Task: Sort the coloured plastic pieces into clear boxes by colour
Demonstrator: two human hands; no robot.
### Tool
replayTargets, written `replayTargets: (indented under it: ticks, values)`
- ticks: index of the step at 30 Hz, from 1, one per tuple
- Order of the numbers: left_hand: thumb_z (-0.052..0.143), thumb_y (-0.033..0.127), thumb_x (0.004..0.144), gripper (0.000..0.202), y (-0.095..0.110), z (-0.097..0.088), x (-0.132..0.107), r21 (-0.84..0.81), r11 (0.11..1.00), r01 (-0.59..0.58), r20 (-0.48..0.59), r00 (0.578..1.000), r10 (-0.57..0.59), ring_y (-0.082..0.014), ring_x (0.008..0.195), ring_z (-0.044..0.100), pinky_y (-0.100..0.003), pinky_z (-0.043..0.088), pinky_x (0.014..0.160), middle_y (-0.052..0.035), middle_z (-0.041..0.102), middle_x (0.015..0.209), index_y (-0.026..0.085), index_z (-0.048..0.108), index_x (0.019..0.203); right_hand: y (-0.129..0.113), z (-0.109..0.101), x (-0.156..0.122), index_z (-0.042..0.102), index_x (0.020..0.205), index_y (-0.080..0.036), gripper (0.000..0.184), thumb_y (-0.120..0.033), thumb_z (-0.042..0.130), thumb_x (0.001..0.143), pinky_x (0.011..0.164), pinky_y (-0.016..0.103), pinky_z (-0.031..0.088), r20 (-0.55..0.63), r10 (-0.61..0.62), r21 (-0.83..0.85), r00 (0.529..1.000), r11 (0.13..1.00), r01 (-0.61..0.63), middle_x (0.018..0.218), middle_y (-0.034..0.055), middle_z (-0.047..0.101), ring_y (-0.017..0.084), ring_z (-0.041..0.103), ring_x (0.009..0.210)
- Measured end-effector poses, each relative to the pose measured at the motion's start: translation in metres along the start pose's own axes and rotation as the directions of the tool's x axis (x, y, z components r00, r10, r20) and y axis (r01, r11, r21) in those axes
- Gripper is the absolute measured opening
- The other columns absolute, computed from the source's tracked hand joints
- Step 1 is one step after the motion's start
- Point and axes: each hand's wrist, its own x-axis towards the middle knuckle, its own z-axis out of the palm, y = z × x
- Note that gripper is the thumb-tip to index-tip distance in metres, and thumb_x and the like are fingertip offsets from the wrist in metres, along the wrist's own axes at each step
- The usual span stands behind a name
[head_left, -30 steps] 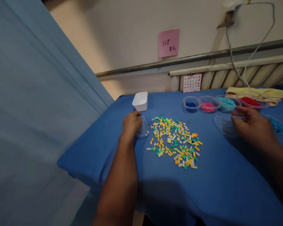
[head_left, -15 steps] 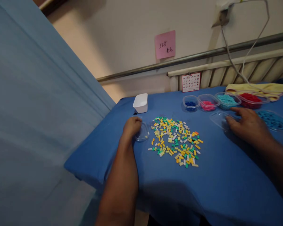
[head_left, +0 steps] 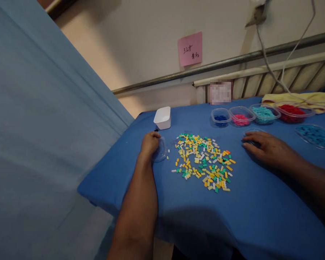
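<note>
My left hand [head_left: 150,142] is closed on the edge of a clear plastic container [head_left: 161,153], which sits on the blue cloth left of the pile. Two small pieces lie just right of this container. Beside it spreads a loose pile of small toy building bricks [head_left: 203,159] in yellow, pale yellow, green, white and a little orange. To the right of the pile, my right hand [head_left: 262,146] reaches over another clear plastic container [head_left: 256,130], hiding most of it. Its fingers are stretched out, and I see nothing gripped in them.
A white tub [head_left: 163,118] stands at the back left. Clear containers of dark blue [head_left: 220,121], pink [head_left: 240,119], turquoise [head_left: 264,112] and red pieces [head_left: 291,112] line the back. A tray of blue pieces [head_left: 315,135] lies right, near a yellow cloth [head_left: 300,97].
My right hand has moved left over the clear container, its fingers now covering it. My left hand stays on its container, which has shifted slightly; two small pieces now show clearly outside it.
</note>
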Motion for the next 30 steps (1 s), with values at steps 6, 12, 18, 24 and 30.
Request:
replayTargets:
  ticks: [6, 12, 18, 24, 30]
  values:
    - [0.059, 0.009, 0.087, 0.036, 0.000, -0.004, -0.003, 0.177, 0.981, -0.083, -0.011, 0.996, 0.087, -0.0310, 0.118, 0.072, -0.040, 0.052, 0.103, -0.0130, 0.081, 0.123, 0.022, 0.083, 0.110, 0.003, 0.001, -0.001, 0.084, 0.113, -0.022, 0.043, -0.053, 0.057, 0.100, 0.115, 0.063, 0.055, -0.001, -0.013, -0.011, 1.000, 1.000, 0.013, 0.131, 0.0172, 0.079, 0.039, 0.074, 0.126]
    - [0.049, 0.015, 0.104, 0.046, 0.028, 0.005, -0.021, 0.156, 0.950, -0.272, 0.019, 0.962, 0.272, -0.0281, 0.147, 0.060, -0.039, 0.040, 0.129, -0.0170, 0.069, 0.152, 0.014, 0.073, 0.143, 0.001, 0.002, 0.001, 0.085, 0.122, -0.019, 0.047, -0.052, 0.056, 0.103, 0.118, 0.070, 0.053, 0.013, -0.017, -0.005, 1.000, 1.000, 0.018, 0.137, 0.0198, 0.078, 0.043, 0.072, 0.131]
    - [0.037, 0.050, 0.115, 0.069, 0.060, 0.036, -0.059, -0.020, 0.887, -0.462, 0.278, 0.849, 0.449, -0.0334, 0.170, 0.033, -0.050, 0.023, 0.140, -0.0200, 0.039, 0.179, 0.010, 0.043, 0.171, -0.040, -0.009, 0.006, 0.068, 0.154, -0.019, 0.056, -0.052, 0.051, 0.112, 0.126, 0.067, 0.048, -0.016, -0.144, 0.052, 0.989, 0.988, 0.144, 0.159, 0.0179, 0.067, 0.039, 0.062, 0.149]
    - [0.027, 0.060, 0.115, 0.080, 0.100, 0.056, -0.077, -0.152, 0.890, -0.430, 0.231, 0.860, 0.455, -0.0316, 0.172, 0.028, -0.049, 0.018, 0.142, -0.0214, 0.035, 0.181, 0.005, 0.041, 0.172, -0.114, 0.000, -0.007, 0.038, 0.177, -0.019, 0.080, -0.065, 0.048, 0.113, 0.136, 0.062, 0.036, 0.344, -0.290, 0.182, 0.893, 0.954, 0.240, 0.182, 0.0150, 0.036, 0.037, 0.034, 0.169]
    - [0.013, 0.066, 0.115, 0.082, 0.113, 0.044, -0.071, -0.353, 0.850, -0.391, 0.104, 0.886, 0.451, -0.0228, 0.170, 0.033, -0.043, 0.024, 0.141, -0.0118, 0.040, 0.180, 0.015, 0.043, 0.172, -0.129, -0.001, -0.006, 0.026, 0.181, -0.025, 0.084, -0.071, 0.044, 0.113, 0.140, 0.060, 0.026, 0.409, -0.300, 0.227, 0.862, 0.948, 0.223, 0.187, 0.0110, 0.023, 0.036, 0.022, 0.173]
